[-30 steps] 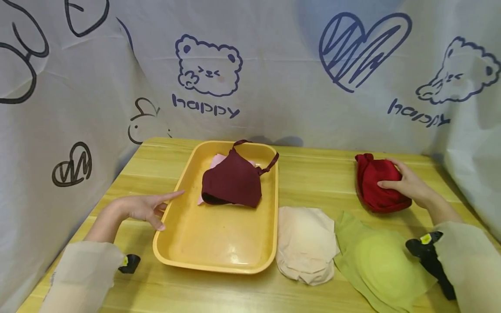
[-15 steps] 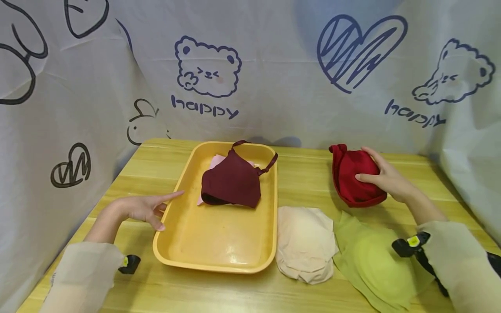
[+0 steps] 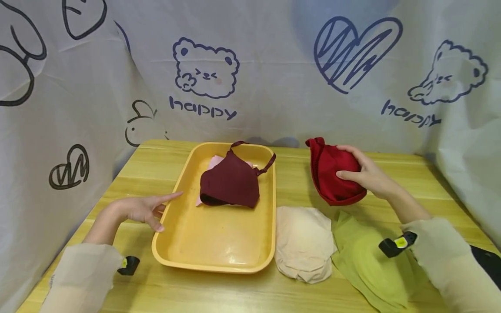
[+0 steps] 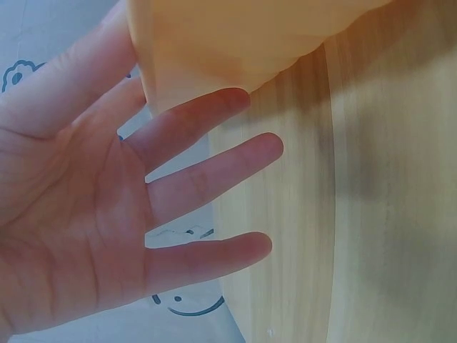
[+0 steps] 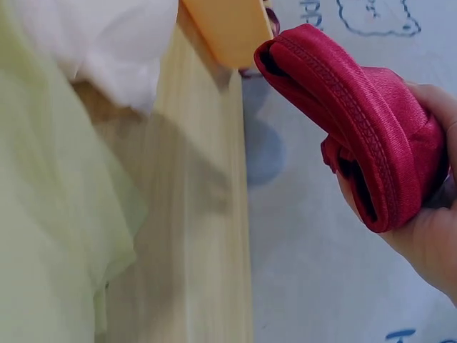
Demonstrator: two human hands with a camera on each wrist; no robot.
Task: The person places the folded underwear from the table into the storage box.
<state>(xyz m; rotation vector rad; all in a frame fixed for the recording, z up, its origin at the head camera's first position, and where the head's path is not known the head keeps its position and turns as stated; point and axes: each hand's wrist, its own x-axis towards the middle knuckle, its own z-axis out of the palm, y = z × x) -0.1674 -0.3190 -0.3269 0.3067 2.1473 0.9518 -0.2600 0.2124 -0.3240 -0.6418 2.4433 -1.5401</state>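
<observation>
A folded red bra (image 3: 332, 171) is held in my right hand (image 3: 365, 174), raised over the table, thumb on the near face and the fingers round the far side. The right wrist view shows its stitched edge (image 5: 357, 121) and dark inside folds. My left hand (image 3: 145, 211) touches the left rim of a yellow plastic tray (image 3: 215, 243). In the left wrist view its lower fingers (image 4: 214, 179) are straight and spread below the tray's wall. Inside the tray lies a maroon bra (image 3: 231, 182), one strap over the far rim, on top of a pink piece of cloth (image 3: 215, 161).
A beige folded garment (image 3: 303, 243) lies against the tray's right side. Beside it is a lime-green bra (image 3: 372, 256), partly under my right sleeve. White cloth walls (image 3: 274, 87) with marker drawings stand behind the wooden table (image 3: 129, 295) and at both sides.
My right hand has lifted the red bra and carried it left, from the table's right side toward the tray. My left hand stays at the tray's rim.
</observation>
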